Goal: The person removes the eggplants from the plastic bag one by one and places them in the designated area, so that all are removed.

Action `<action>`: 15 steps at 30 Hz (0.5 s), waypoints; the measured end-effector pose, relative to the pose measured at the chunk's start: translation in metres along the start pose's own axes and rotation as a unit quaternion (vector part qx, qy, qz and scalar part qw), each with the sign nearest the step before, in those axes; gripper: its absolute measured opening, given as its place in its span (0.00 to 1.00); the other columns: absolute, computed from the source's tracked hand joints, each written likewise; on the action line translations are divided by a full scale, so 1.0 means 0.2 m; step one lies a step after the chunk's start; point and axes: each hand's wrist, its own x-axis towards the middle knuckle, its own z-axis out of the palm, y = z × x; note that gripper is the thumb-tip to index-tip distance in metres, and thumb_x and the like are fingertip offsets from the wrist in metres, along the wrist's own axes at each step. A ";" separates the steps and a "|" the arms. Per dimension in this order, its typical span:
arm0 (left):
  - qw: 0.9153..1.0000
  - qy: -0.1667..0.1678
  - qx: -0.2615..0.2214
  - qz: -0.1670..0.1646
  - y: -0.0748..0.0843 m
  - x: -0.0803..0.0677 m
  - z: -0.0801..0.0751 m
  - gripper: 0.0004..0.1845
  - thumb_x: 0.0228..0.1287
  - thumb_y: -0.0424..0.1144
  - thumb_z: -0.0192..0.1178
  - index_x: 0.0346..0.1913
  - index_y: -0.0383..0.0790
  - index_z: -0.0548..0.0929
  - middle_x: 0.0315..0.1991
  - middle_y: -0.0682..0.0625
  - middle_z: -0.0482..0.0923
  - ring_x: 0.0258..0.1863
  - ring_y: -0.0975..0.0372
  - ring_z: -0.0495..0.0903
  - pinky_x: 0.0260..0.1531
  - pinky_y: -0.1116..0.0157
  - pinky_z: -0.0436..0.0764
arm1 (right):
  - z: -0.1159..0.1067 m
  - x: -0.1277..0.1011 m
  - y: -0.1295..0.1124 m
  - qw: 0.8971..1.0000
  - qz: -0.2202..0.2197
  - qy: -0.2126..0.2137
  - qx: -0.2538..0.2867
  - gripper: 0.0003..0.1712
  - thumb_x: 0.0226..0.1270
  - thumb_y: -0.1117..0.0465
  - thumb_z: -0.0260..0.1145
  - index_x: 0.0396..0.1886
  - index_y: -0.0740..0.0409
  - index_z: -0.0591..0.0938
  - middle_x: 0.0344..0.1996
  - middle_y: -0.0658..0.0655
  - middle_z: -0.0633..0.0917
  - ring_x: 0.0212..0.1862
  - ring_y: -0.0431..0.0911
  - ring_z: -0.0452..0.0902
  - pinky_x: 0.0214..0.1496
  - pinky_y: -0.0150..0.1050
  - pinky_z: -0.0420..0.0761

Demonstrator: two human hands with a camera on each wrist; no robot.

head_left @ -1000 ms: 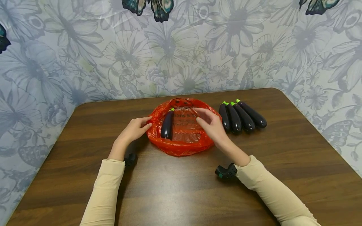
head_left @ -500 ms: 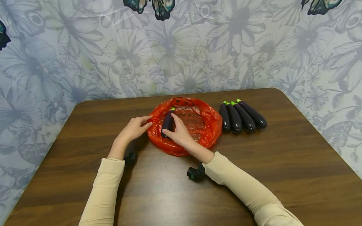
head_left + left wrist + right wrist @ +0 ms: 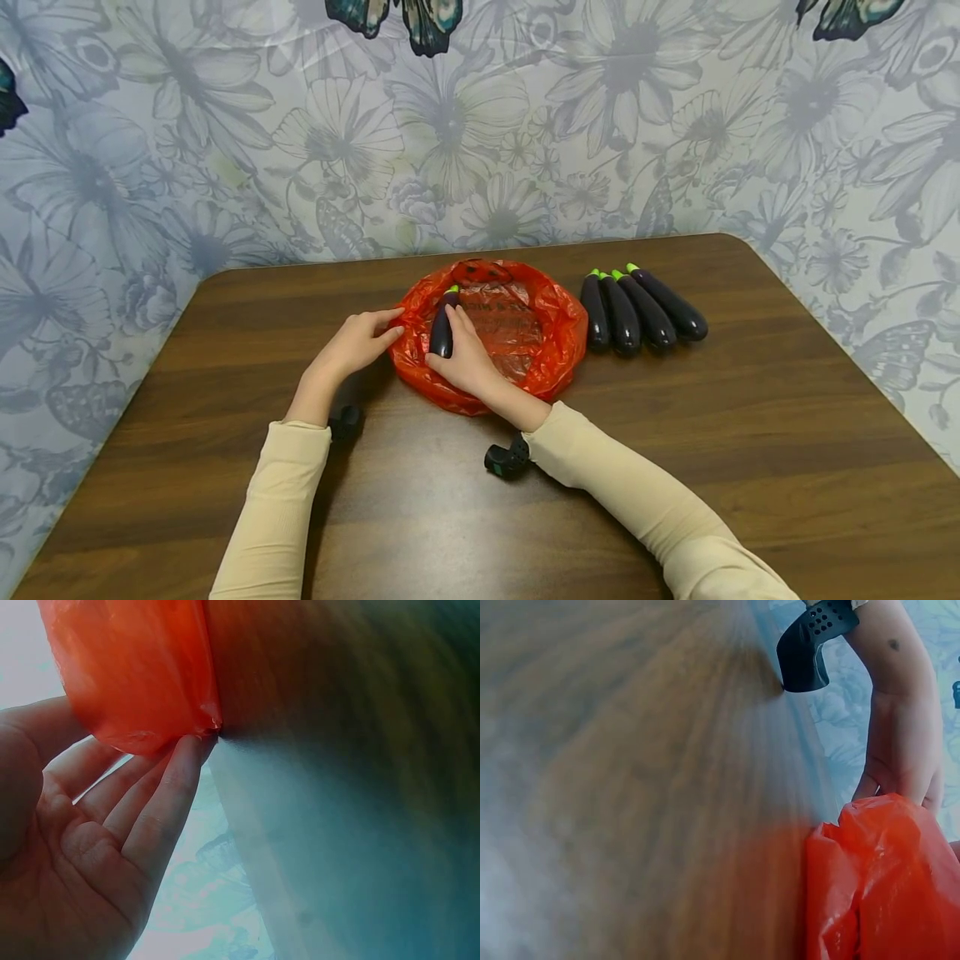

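Observation:
A red plastic bag (image 3: pixel 558 333) stands on the table with its mouth rolled down into a round rim. Inside, toward its left side, lies a dark purple eggplant (image 3: pixel 441 335) with a bright green tip. My right hand (image 3: pixel 468 358) reaches in over the near rim and grips the eggplant from its right side, thumb near the lower end. My left hand (image 3: pixel 358 340) rests with fingers and thumb against the bag's left outer side. In the left wrist view the fingers (image 3: pixel 161 810) are mostly straight along the red plastic. The bag hides much of the left hand in the right wrist view.
Several more eggplants (image 3: pixel 651 312) lie side by side right of the bag, green tips pointing away. The brown wooden table (image 3: pixel 450 517) ends at the back near a flower-patterned wall (image 3: pixel 510 125). Black wrist cameras (image 3: pixel 507 458) hang below the wrists.
My right hand has left the bag's right rim, moved left into the bag and taken hold of the eggplant, which has shifted slightly. The left hand has stayed at the bag's side.

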 end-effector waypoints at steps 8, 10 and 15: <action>1.000 -0.001 0.001 0.002 0.00 0.00 0.00 0.25 0.64 0.44 0.51 0.63 0.40 0.66 0.56 0.38 0.69 0.55 0.48 0.69 0.54 0.50 0.66 | -0.02 -0.02 0.00 1.000 0.014 0.002 0.024 0.46 0.53 0.62 0.64 0.69 0.55 0.51 0.67 0.60 0.51 0.63 0.54 0.56 0.58 0.49 0.66; 1.000 -0.001 0.000 0.002 0.00 0.00 0.00 0.25 0.64 0.44 0.51 0.63 0.39 0.66 0.56 0.38 0.69 0.55 0.49 0.69 0.54 0.50 0.66 | -0.02 -0.02 0.00 0.999 0.019 0.001 0.026 0.46 0.54 0.62 0.64 0.69 0.54 0.51 0.67 0.59 0.51 0.63 0.54 0.56 0.58 0.49 0.66; 1.000 -0.001 -0.002 0.002 0.00 0.00 0.00 0.25 0.64 0.44 0.50 0.63 0.40 0.66 0.56 0.39 0.69 0.55 0.49 0.69 0.54 0.50 0.66 | -0.03 -0.03 -0.01 0.999 0.029 0.002 0.036 0.44 0.54 0.62 0.64 0.69 0.52 0.53 0.67 0.59 0.52 0.63 0.54 0.57 0.57 0.50 0.67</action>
